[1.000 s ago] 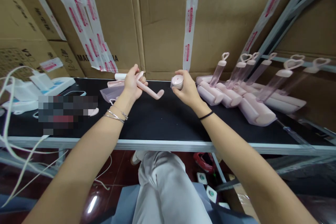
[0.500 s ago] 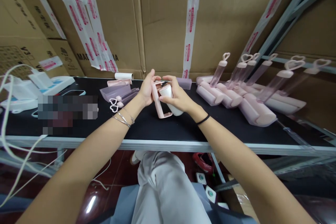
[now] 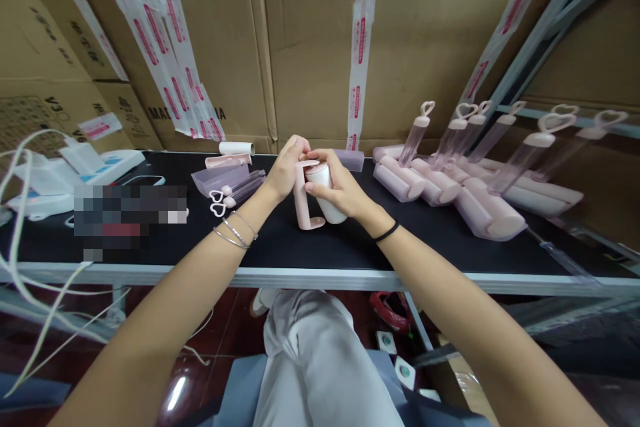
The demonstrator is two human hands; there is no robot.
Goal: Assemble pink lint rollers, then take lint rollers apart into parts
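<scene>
Near the middle of the black tabletop (image 3: 280,250) my two hands meet. My left hand (image 3: 290,167) is closed around the upper end of a pink bracket-shaped plastic holder (image 3: 302,203), whose lower lip points right. My right hand (image 3: 337,180) grips a white cylinder (image 3: 333,210), tilted, right beside the holder. The fingertips of both hands come together near the holder's top, where some of them are hidden. Left of my hands lie translucent purple covers (image 3: 220,179) and heart-topped handles (image 3: 227,197).
Several pink-and-white units with heart handles (image 3: 400,177) stand on the right. A white tube (image 3: 237,148) and a pink shell (image 3: 227,161) lie at the back. On the left are a power strip (image 3: 120,163) and white cables (image 3: 20,213). Cardboard boxes (image 3: 310,47) wall the back.
The fingers of my left hand have curled in over the holder's top. The holder stands a little more upright, still beside the cylinder in my right hand.
</scene>
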